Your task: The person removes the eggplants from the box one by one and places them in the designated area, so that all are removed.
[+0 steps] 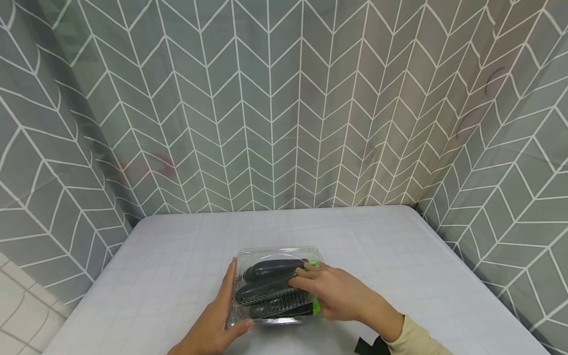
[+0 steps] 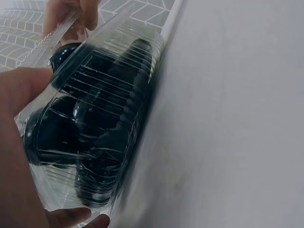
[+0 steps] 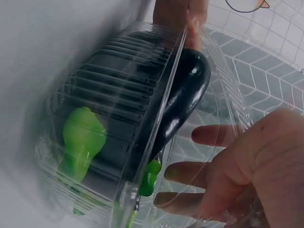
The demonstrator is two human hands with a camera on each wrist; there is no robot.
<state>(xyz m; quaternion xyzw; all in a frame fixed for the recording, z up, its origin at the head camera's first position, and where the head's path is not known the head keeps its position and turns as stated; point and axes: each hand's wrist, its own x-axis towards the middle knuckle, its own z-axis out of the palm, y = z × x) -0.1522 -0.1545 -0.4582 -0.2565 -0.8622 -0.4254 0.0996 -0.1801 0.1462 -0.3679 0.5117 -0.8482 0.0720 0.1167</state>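
Observation:
A clear plastic clamshell container (image 1: 248,254) stands at the table's near middle. Dark, glossy eggplants (image 1: 272,268) with bright green caps (image 3: 84,135) fill it. My left hand (image 1: 217,310) grips the container's left side, thumb at the near edge and fingers along the side. Over the right part reaches my right hand (image 1: 333,291), its fingers extended above the eggplants. In the right wrist view those fingers lie by the clear lid (image 3: 228,90), which stands apart from the base's rim. Whether the fingertips touch an eggplant is unclear.
The container rests on a white cloth-covered table (image 1: 186,246). A grey curtain (image 1: 284,123) with white zigzag lines hangs behind and at both sides. Something black (image 1: 372,346) shows beside the right sleeve (image 1: 414,337). White tiles (image 1: 26,305) appear at lower left.

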